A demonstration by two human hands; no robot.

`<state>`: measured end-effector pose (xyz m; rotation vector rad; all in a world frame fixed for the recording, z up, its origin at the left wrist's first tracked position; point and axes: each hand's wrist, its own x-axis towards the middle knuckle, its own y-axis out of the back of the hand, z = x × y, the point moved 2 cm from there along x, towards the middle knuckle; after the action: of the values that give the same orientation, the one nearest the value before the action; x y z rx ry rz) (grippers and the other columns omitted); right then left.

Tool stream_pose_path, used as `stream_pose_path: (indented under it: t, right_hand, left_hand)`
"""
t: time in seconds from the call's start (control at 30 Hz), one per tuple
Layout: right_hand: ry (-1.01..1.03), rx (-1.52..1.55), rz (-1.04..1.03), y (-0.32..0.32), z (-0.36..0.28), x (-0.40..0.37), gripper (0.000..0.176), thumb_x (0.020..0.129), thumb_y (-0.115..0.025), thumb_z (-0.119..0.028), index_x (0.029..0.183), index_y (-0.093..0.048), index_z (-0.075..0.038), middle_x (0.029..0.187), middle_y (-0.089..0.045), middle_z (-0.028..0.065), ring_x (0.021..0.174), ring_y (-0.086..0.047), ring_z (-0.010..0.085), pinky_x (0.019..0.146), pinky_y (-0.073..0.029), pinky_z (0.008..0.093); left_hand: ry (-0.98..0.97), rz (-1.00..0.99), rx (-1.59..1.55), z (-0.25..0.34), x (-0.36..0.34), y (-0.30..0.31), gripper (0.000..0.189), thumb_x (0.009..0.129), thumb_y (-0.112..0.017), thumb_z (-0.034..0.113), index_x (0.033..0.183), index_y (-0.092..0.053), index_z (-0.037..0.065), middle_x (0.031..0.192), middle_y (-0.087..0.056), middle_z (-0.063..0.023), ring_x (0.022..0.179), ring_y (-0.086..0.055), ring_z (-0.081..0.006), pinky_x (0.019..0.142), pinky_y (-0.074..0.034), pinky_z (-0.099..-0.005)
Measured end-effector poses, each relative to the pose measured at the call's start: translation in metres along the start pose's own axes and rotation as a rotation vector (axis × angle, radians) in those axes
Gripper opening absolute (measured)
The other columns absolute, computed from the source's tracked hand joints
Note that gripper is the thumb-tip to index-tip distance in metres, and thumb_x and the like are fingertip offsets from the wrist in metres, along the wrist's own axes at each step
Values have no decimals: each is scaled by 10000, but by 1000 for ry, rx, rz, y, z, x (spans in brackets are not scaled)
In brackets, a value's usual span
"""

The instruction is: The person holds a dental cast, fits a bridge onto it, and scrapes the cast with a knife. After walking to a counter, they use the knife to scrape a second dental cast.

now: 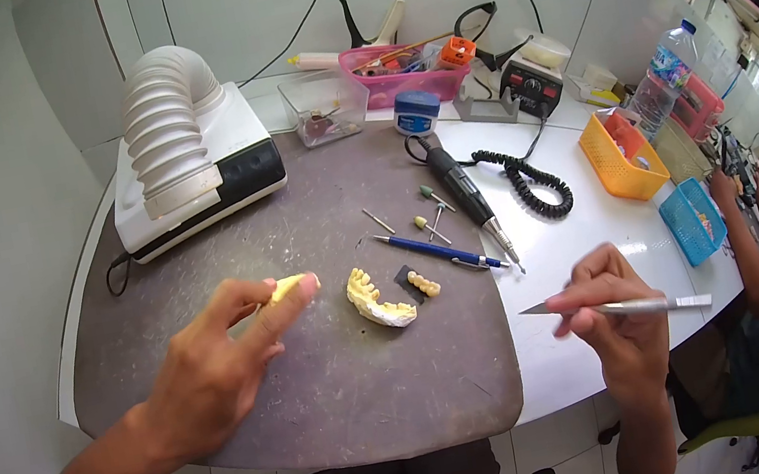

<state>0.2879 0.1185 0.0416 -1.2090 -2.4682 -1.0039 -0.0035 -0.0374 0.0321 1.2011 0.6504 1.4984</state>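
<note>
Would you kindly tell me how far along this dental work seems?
Set down, seemingly finished with: the yellow dental cast and a small row of teeth lie on the grey mat. In hand: the left hand pinches a small yellow piece; the right hand holds a thin metal instrument, its tip apart from the piece. Probably left: working that piece, which shows no contact yet. The handpiece lies unused.

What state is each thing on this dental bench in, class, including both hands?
Left hand, pinching a yellow piece.
Right hand, holding a metal blade tool.
Dental cast, lying loose on the grey mat.
Rotary handpiece, lying flat, unheld.
Blue-lidded jar, shut.
Water bottle, upright, capped.
</note>
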Motion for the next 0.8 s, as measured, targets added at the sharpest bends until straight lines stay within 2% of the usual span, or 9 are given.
stream_pose_path:
  t: [0.1, 0.13, 0.17, 0.23, 0.27, 0.43, 0.57, 0.7, 0.8]
  right_hand:
    - [84, -185, -129, -1, -3, 42, 210, 845, -693, -66, 1022, -620, 20, 753, -587, 88, 764, -602, 178, 683, -485, 329]
    - [-39, -129, -168, -8, -9, 57, 260, 842, -681, -53, 1072, -579, 13, 756, -586, 97, 767, -603, 198, 693, -481, 356]
    - [-160, -72, -205, -15, -16, 72, 316, 839, -670, -39, 1122, -537, 6, 759, -585, 106, 770, -604, 219, 704, -476, 383]
    - [-69, -344, -368, -27, -2, 100, 361, 837, -640, -42, 1165, -496, 10, 788, -614, 156, 729, -613, 325, 722, -481, 412]
    - [-20, -463, -430, -35, 8, 111, 377, 828, -647, -45, 1174, -505, 3, 787, -625, 147, 740, -623, 303, 717, -492, 393]
    - [33, -737, -603, -66, 32, 133, 314, 846, -628, -119, 1135, -584, -6, 872, -670, 155, 837, -644, 333, 771, -483, 417]
    - [74, -720, -485, -59, 28, 166, 231, 847, -685, -197, 974, -670, -4, 844, -692, 139, 759, -666, 296, 709, -511, 390]
    - [272, -815, -122, -39, 58, 243, 117, 851, -587, -68, 896, -668, 4, 775, -678, 163, 692, -658, 324, 668, -510, 387]
    - [23, -940, -142, -40, 84, 301, 153, 848, -574, -87, 928, -682, -16, 782, -677, 187, 760, -658, 365, 726, -515, 420]
  left_hand:
    - [127, 217, -360, -16, 21, 2, 664, 812, -643, -54, 1416, -434, 122, 1125, -547, -119, 1012, -613, -218, 869, -562, -330]
    - [271, 240, -641, -27, 26, -7, 686, 852, -646, -26, 1458, -347, 90, 1136, -544, -93, 1021, -586, -171, 894, -541, -303]
    - [258, 247, -638, -32, 32, -12, 686, 852, -646, -26, 1458, -347, 90, 1136, -544, -93, 1021, -586, -171, 894, -541, -303]
    - [459, 223, -1178, -44, 45, -25, 685, 886, -643, 12, 1468, -284, 40, 1139, -537, -91, 1026, -580, -154, 922, -518, -287]
    - [521, 213, -1302, -49, 49, -33, 687, 895, -650, 36, 1458, -258, -2, 1132, -533, -105, 1039, -577, -152, 929, -516, -291]
    - [435, 231, -1354, -63, 55, -49, 669, 851, -697, 24, 1388, -298, 5, 1140, -527, -124, 1072, -579, -181, 935, -506, -290]
    - [442, 231, -1375, -62, 50, -44, 675, 825, -722, 24, 1329, -273, 19, 1190, -543, -161, 1095, -579, -186, 942, -495, -301]
    - [460, 174, -1496, -64, 51, -43, 692, 864, -670, 18, 1376, -205, 24, 1267, -533, -205, 1124, -571, -206, 954, -498, -314]
    - [437, 156, -1604, -67, 56, -40, 727, 905, -625, 37, 1439, -132, 19, 1261, -534, -209, 1136, -568, -218, 968, -495, -331]
